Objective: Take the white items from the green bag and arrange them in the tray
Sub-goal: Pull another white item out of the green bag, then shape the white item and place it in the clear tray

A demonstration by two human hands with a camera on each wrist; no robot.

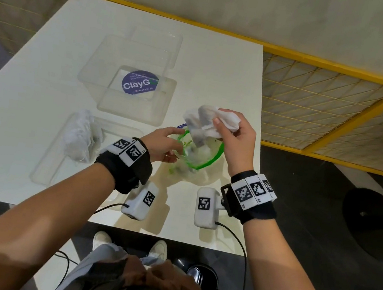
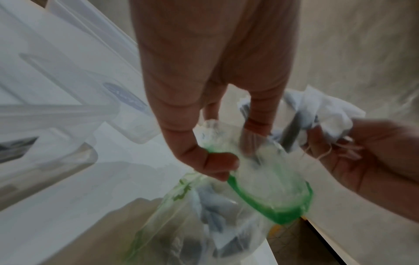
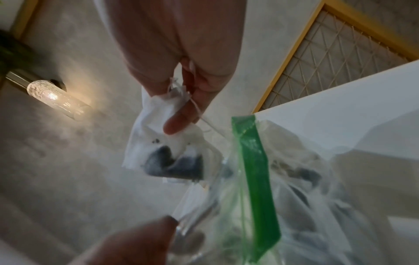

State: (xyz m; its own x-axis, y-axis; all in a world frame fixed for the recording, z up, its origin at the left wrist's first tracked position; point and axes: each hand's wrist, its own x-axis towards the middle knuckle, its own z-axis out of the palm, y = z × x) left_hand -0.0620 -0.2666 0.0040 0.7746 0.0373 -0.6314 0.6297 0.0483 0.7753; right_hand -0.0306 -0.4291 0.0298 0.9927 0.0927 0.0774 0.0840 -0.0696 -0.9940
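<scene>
A clear plastic bag with a green zip rim [image 1: 198, 157] stands open near the table's front edge. My left hand [image 1: 163, 144] pinches the rim [image 2: 256, 202] between thumb and forefinger. My right hand [image 1: 234, 136] grips a bunch of white tea-bag pouches [image 1: 210, 122] just above the bag's mouth; dark contents show through the pouches [image 3: 172, 157], and strings trail from them. More pouches lie inside the bag [image 2: 215, 218]. A flat clear tray [image 1: 54, 163] lies at the left with a heap of white pouches [image 1: 83, 135] on it.
A clear tub [image 1: 102, 65] with a purple "ClayGo" sticker and another clear container stand behind the bag. The table's right edge is close to my right hand. Yellow mesh panels and a black stool base [image 1: 374, 221] are beyond it.
</scene>
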